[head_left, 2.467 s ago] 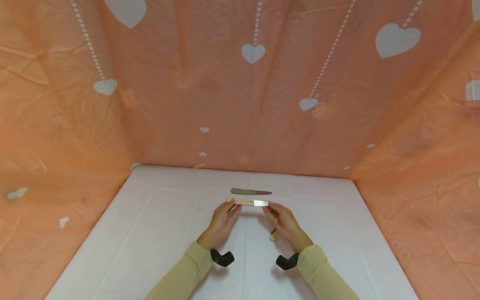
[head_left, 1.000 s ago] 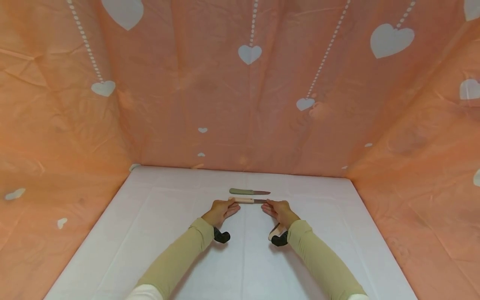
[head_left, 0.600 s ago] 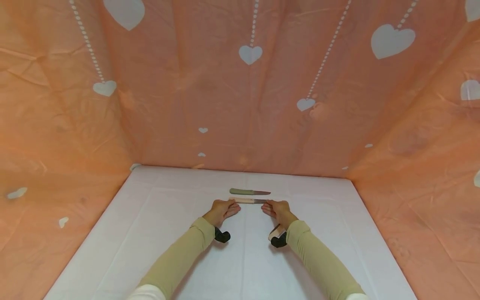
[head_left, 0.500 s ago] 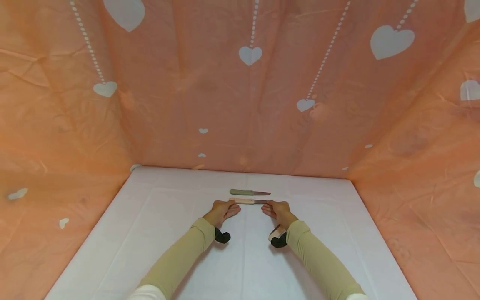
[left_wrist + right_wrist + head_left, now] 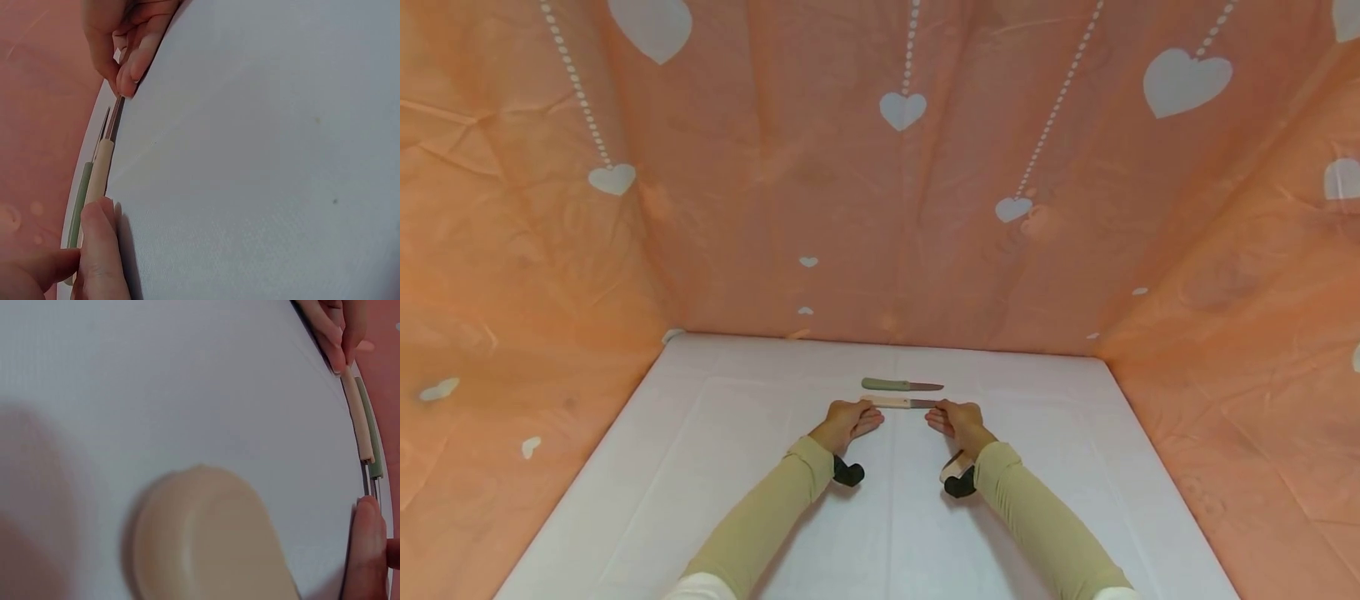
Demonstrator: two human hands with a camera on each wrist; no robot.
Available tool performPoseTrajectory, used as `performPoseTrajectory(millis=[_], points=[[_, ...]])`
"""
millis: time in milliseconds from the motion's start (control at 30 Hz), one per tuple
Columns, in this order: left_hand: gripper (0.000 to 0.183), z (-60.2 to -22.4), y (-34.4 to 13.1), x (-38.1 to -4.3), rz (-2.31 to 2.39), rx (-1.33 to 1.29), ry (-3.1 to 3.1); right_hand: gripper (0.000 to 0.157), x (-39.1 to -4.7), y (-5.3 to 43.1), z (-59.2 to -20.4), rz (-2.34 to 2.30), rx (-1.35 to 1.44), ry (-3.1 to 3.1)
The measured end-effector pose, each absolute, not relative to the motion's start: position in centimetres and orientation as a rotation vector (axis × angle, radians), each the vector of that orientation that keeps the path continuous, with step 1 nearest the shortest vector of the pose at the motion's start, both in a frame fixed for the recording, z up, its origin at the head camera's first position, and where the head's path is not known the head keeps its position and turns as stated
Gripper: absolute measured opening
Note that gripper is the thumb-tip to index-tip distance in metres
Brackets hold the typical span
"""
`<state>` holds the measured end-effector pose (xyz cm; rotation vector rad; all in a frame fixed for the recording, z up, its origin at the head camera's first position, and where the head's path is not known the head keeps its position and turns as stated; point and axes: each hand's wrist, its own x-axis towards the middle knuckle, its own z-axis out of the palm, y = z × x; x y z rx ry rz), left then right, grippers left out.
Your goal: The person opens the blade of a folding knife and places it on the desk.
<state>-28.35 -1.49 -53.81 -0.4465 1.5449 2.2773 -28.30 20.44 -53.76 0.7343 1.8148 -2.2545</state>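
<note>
A knife with a cream handle [image 5: 891,402] lies crosswise in front of me, blade to the right. My left hand [image 5: 844,423] pinches the end of its handle between thumb and fingers. At the blade's tip, my right hand [image 5: 961,421] pinches the metal, hiding the point. Just beyond, and parallel to it, rests a second knife with a green handle [image 5: 886,384], its blade also pointing right. Under my right wrist is a beige piece with a rounded end [image 5: 206,537]; its far part is hidden, so I cannot tell its kind.
A white cloth [image 5: 760,517] covers the table. Orange curtains with pale hearts [image 5: 902,111] rise behind it and at both sides. Black wrist cameras [image 5: 848,474] hang beneath both wrists, low over the cloth.
Since the earliest frame, both hands have moved forward and down, lowering the cream-handled knife to lie alongside the green-handled one. Over the last second the hands have held almost still.
</note>
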Motion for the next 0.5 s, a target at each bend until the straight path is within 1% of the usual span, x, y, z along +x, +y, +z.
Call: performPoseTrajectory(millis=[100,267,500], points=[[0.028,-53.8,-1.3,-28.3,2.278,-0.452,1.569,0.029,-28.3,20.5,-53.9,-2.251,0.742,1.810],[0.028,-54.0,-1.0,-27.9,2.267,-0.388,1.660,0.030,-28.3,20.7,-53.9,-2.290,0.718,1.754],[0.030,-54.6,-0.6,-27.2,2.254,-0.200,1.727,0.033,-27.4,21.5,-53.2,-2.348,0.546,1.629]])
